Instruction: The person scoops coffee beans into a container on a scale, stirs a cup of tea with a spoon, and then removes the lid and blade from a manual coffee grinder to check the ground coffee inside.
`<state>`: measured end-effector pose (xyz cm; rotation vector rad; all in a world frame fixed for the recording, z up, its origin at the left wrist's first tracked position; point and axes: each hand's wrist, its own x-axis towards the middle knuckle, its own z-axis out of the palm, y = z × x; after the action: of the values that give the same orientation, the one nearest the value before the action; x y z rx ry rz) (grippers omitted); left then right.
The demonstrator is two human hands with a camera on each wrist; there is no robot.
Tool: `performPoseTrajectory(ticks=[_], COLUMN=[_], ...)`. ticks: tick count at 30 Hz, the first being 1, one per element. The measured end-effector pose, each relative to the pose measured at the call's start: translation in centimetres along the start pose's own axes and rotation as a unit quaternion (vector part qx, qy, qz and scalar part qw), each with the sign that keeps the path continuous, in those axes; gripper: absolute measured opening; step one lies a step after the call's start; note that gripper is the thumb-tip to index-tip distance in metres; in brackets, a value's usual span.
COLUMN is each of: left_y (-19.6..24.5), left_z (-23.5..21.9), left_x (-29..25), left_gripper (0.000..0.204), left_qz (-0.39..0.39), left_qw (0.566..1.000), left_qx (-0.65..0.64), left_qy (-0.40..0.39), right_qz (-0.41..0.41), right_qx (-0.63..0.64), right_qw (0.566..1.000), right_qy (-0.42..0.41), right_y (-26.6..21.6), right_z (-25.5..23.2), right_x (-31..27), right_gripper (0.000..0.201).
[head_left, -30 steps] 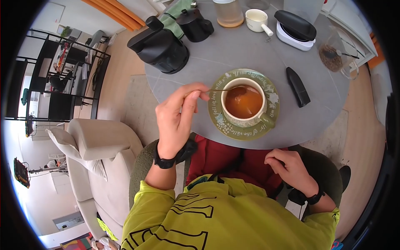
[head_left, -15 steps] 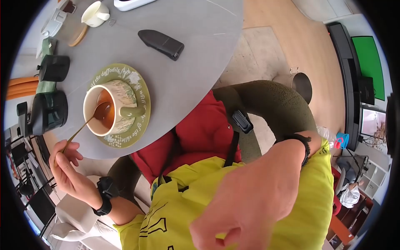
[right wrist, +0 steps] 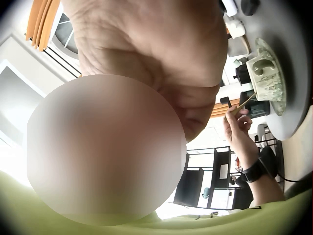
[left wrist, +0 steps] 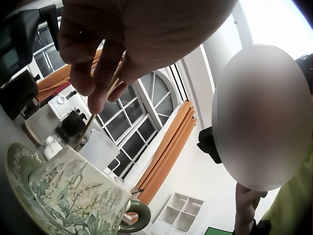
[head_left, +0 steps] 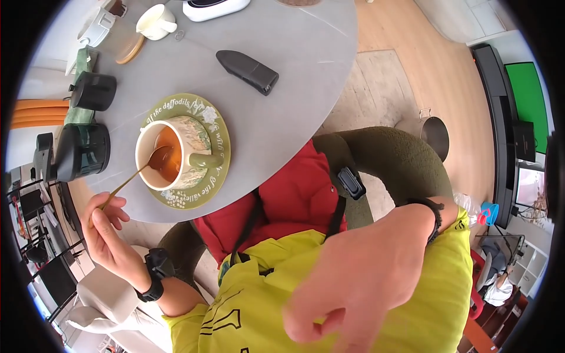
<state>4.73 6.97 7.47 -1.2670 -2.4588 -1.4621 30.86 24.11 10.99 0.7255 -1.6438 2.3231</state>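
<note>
My left hand pinches the thin handle of a gold-coloured spoon between thumb and fingers. The spoon slants over the rim of a floral cup, its bowl inside against the amber-brown liquid. Under the cup lies a green saucer with white lettering. In the left wrist view, the cup's painted side and green handle show below the fingers. My right hand is raised before my chest, close to the head camera, with bent fingers and nothing seen in it. Its fingertips run out of the head view.
A black oblong device lies on the grey table beyond the saucer. Along the table's far left stand a black pitcher, a black pot, a glass carafe and a small cream jug.
The head view has swung round, shifting the table to the left. My right hand has risen from beside my lap to near the head camera. The left hand still holds the spoon in the cup.
</note>
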Motion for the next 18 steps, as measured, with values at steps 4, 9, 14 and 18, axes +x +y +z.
performPoseTrajectory(ticks=[4, 9, 14, 18], left_y=[0.4, 0.3, 0.6, 1.7], left_z=[0.1, 0.0, 0.3, -0.4], left_x=[-0.1, -0.1, -0.2, -0.1], left_gripper=[0.028, 0.027, 0.027, 0.017], left_qz=[-0.005, 0.004, -0.011, 0.034], left_qw=[1.0, 1.0, 0.999, 0.999], left_qx=[0.01, 0.001, -0.007, -0.022], left_qy=[0.007, 0.001, 0.031, 0.012], right_qz=[0.001, 0.089, 0.108, 0.102], right_qx=[0.032, -0.074, -0.203, -0.235], right_qw=[0.996, 0.984, 0.964, 0.959], right_qy=[0.079, -0.136, -0.136, -0.118], right_y=[-0.3, -1.7, -0.4, 1.2], right_z=[0.6, -0.8, -0.8, -1.0], right_x=[-0.1, 1.2, -0.4, -0.1], right_gripper=[0.052, 0.049, 0.062, 0.062])
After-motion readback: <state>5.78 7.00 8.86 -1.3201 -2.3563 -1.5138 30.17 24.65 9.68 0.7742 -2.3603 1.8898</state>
